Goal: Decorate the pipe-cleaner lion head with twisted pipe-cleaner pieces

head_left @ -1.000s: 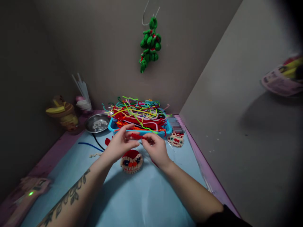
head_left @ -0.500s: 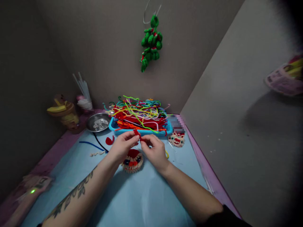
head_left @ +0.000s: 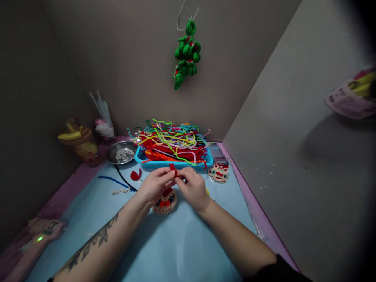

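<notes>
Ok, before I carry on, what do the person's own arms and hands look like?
The left hand and right hand are both ungloved. A dark, leafy tattoo runs along the left forearm; none shows on the right forearm, where a black sleeve begins near the elbow.

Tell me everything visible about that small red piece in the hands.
The small, fuzzy-looking red piece looks like soft chenille, narrow and bent. The left hand and right hand pinch it between them, its upper end sticking up, seen against the blue plastic tray. The hands hide its lower part, so its full shape cannot be told.
</notes>
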The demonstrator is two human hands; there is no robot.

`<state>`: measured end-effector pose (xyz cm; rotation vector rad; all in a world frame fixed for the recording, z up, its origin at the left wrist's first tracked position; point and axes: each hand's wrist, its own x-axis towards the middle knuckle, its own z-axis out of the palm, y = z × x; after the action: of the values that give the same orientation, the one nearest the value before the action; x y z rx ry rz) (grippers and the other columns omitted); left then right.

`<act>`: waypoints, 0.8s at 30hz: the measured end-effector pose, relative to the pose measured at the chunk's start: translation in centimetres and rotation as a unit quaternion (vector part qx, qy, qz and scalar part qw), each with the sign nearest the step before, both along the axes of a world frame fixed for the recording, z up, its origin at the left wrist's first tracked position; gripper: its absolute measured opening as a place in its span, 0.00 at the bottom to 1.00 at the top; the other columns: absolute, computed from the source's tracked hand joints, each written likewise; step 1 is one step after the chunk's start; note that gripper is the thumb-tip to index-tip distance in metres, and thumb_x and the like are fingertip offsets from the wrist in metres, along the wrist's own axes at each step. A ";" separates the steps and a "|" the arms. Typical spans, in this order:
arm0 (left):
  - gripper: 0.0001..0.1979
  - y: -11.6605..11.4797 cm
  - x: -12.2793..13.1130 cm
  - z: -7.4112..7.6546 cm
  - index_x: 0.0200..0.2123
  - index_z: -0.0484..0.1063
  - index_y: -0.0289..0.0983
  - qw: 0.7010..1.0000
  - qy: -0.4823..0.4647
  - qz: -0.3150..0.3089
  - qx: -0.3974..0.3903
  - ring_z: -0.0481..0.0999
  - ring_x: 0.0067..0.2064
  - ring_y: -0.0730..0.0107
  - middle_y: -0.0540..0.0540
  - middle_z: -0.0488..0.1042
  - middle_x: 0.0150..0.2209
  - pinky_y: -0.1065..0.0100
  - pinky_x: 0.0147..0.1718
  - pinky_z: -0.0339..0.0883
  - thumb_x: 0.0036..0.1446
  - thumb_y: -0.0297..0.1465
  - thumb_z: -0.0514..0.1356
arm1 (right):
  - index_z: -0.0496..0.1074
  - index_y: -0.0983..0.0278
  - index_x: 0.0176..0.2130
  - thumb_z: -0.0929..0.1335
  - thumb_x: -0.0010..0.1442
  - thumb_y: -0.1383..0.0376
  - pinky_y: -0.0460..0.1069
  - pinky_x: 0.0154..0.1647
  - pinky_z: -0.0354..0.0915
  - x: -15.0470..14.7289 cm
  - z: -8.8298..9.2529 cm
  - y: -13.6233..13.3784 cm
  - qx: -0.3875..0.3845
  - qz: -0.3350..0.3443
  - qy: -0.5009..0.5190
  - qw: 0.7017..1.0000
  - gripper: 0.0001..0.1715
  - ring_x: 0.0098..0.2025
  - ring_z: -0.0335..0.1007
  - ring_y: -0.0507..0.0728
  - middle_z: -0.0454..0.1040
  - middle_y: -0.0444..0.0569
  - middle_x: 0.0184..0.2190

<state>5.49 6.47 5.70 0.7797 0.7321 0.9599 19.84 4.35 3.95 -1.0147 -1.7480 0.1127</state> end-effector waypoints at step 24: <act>0.11 0.5 -1.7 -0.1 0.40 0.77 0.38 0.744 0.470 0.046 0.472 0.79 0.39 0.64 0.45 0.80 0.39 0.66 0.40 0.69 0.58 0.31 0.56 | 0.74 0.62 0.36 0.66 0.57 0.70 0.49 0.38 0.66 0.9 2.0 0.5 -0.183 0.059 0.042 0.980 0.07 0.37 0.71 0.55 0.77 0.47 0.34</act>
<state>3.83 7.00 5.56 2.2550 1.1454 0.9781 20.75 4.83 5.96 -1.1494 -1.7456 0.5621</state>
